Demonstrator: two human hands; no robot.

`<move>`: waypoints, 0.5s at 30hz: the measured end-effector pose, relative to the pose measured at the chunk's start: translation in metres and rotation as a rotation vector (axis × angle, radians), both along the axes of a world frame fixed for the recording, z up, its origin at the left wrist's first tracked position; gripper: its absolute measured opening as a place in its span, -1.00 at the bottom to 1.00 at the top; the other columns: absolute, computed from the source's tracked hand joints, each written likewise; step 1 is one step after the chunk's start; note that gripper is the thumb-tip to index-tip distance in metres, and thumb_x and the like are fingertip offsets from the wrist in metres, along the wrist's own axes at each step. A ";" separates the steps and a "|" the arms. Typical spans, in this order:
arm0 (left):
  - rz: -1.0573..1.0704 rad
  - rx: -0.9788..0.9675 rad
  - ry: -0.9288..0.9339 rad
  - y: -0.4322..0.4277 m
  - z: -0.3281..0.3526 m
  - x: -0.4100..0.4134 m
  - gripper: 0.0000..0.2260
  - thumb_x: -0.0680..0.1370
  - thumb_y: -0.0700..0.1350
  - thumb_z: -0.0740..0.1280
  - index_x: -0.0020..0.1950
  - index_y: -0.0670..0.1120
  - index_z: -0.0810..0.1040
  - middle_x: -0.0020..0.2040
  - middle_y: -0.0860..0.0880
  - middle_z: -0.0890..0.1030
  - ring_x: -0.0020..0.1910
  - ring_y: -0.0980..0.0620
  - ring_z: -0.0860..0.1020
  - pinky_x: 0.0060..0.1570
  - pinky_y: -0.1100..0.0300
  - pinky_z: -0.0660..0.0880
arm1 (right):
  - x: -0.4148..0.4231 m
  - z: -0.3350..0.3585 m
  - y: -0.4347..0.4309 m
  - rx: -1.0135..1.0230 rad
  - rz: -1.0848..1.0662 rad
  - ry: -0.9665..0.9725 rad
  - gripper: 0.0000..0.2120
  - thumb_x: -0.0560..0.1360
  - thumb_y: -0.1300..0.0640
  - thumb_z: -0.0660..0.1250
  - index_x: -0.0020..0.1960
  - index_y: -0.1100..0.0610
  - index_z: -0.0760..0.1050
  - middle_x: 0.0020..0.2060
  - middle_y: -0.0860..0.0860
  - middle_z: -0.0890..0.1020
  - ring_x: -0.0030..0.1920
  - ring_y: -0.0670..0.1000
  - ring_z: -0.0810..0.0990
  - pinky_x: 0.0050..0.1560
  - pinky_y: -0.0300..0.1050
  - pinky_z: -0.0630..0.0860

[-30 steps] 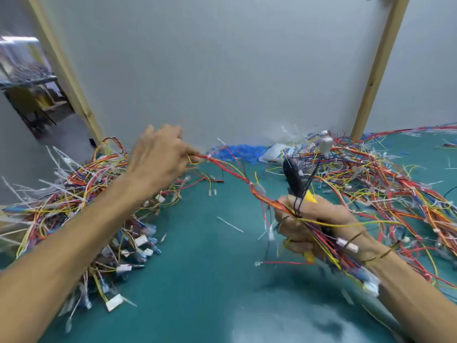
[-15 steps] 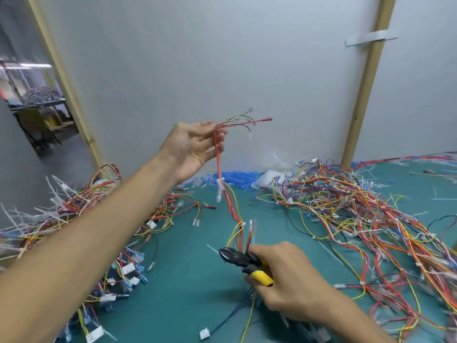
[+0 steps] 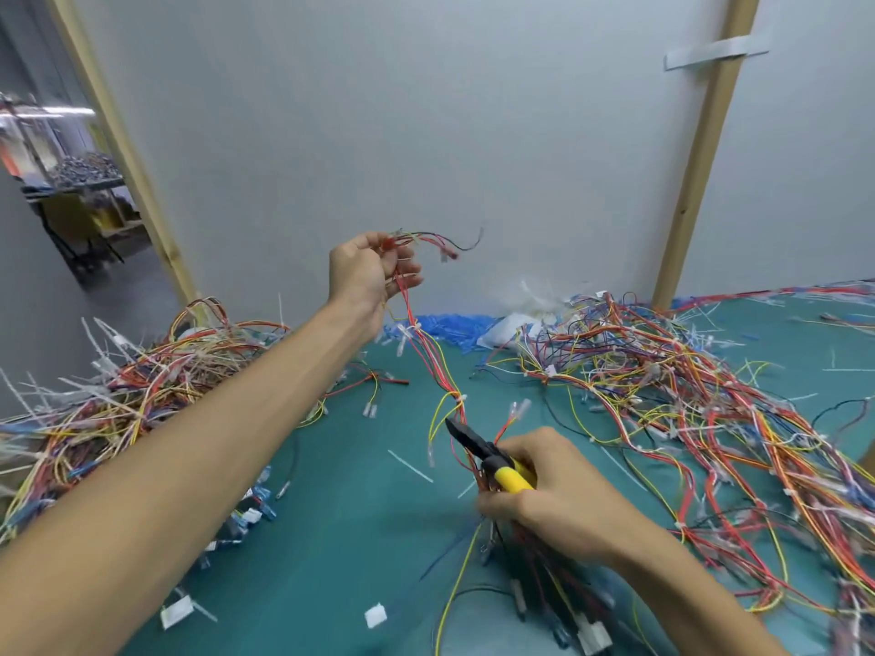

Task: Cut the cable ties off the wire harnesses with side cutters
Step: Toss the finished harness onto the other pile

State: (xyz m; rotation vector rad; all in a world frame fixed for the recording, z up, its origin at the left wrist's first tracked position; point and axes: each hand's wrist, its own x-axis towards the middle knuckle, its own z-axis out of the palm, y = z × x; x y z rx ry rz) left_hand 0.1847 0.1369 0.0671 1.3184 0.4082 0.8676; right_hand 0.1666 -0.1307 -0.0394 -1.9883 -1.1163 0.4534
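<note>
Two hands are busy here. My right hand (image 3: 544,490) is curled tight round the yellow handles of the side cutters (image 3: 478,447), low and near me. Their black nose points up and to the left, its tip just beneath a white cable tie (image 3: 458,399). The blades look nearly together, though I cannot tell whether they touch the tie. My left hand (image 3: 364,272) is raised farther off, its fingers closed on the top of the wire harness (image 3: 428,352). A few loose red, yellow and black ends fan out to the right above my fist. From that hand the red and yellow wires hang down and to the right, pass a second cable tie (image 3: 412,328) higher up, and reach the cutters. There they disappear behind my right hand and spill out below it toward the near edge, ending in white connectors. Whether my right hand also pinches those wires I cannot tell. All this is held over the green table (image 3: 341,513), where a cut white strip (image 3: 409,465) lies just left of the cutters and a small white connector (image 3: 375,616) lies nearer me. To the left sits a heap of harnesses (image 3: 142,385) bristling with white tie tails. To the right a wider tangle of wires (image 3: 686,395) spreads to the table's edge. At the far side, against the grey wall, lies a drift of blue bits (image 3: 450,324). A wooden post (image 3: 700,149) rises at the far right.
</note>
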 end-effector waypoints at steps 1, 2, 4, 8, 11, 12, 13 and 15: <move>0.011 0.007 0.005 0.001 0.000 0.001 -0.75 0.61 -0.49 0.14 0.03 -0.21 0.52 -0.27 -0.12 0.63 -0.45 0.02 0.60 -0.41 0.15 0.60 | 0.003 0.000 -0.001 -0.010 0.006 0.034 -0.74 0.34 -0.06 0.45 -0.26 0.08 0.46 -0.46 -0.07 0.41 -0.41 -0.06 0.33 -0.31 -0.09 0.28; 0.016 0.021 0.014 0.001 0.001 0.003 -0.78 0.62 -0.47 0.15 0.04 -0.20 0.50 -0.24 -0.16 0.63 -0.46 0.02 0.61 -0.43 0.15 0.59 | 0.005 0.000 -0.002 -0.018 0.010 0.052 -0.74 0.34 -0.07 0.46 -0.29 0.06 0.46 -0.46 -0.09 0.40 -0.41 -0.06 0.33 -0.31 -0.09 0.28; 0.017 0.043 0.028 0.000 0.002 0.007 -0.82 0.64 -0.44 0.16 0.06 -0.19 0.44 -0.21 -0.19 0.63 -0.46 0.00 0.61 -0.45 0.15 0.58 | 0.008 -0.001 -0.002 -0.026 0.005 0.055 -0.76 0.33 -0.08 0.46 -0.31 0.03 0.46 -0.47 -0.10 0.40 -0.42 -0.07 0.33 -0.32 -0.11 0.28; -0.019 -0.030 0.024 -0.002 0.006 0.017 -0.80 0.66 -0.41 0.17 -0.04 -0.18 0.48 -0.25 -0.12 0.57 -0.50 0.07 0.53 -0.47 0.19 0.54 | 0.009 -0.005 0.001 0.010 0.005 0.046 -0.73 0.39 -0.04 0.49 -0.22 0.11 0.47 -0.45 -0.07 0.42 -0.41 -0.07 0.35 -0.32 -0.10 0.31; -0.071 -0.166 0.018 -0.002 0.011 0.017 -0.80 0.66 -0.40 0.17 -0.06 -0.24 0.52 -0.29 -0.12 0.57 -0.53 0.08 0.51 -0.47 0.21 0.54 | 0.008 -0.001 -0.001 0.008 0.036 0.118 -0.68 0.44 0.01 0.53 -0.22 0.17 0.45 -0.41 -0.05 0.39 -0.36 -0.03 0.33 -0.26 -0.06 0.26; -0.076 -0.200 0.021 -0.002 0.012 0.015 -0.82 0.66 -0.41 0.16 -0.03 -0.25 0.51 -0.33 -0.13 0.60 -0.54 0.07 0.52 -0.47 0.20 0.56 | 0.007 0.003 -0.003 0.014 0.054 0.181 -0.68 0.46 0.06 0.54 -0.25 0.17 0.43 -0.39 -0.01 0.38 -0.33 0.00 0.32 -0.25 -0.05 0.23; -0.074 -0.233 0.025 -0.001 0.014 0.013 -0.83 0.65 -0.43 0.13 -0.01 -0.26 0.48 -0.37 -0.14 0.62 -0.56 0.05 0.53 -0.47 0.18 0.57 | 0.006 0.005 -0.005 0.036 0.070 0.263 -0.69 0.47 0.13 0.54 -0.28 0.13 0.43 -0.38 0.02 0.37 -0.33 0.02 0.31 -0.28 -0.06 0.20; -0.056 -0.294 0.030 0.003 0.015 0.010 -0.80 0.64 -0.47 0.07 -0.05 -0.26 0.42 -0.36 -0.19 0.63 -0.57 0.00 0.55 -0.48 0.15 0.59 | 0.008 0.007 -0.007 0.099 0.089 0.455 -0.75 0.49 0.24 0.51 -0.27 0.08 0.50 -0.41 0.03 0.43 -0.42 0.04 0.32 -0.40 -0.19 0.23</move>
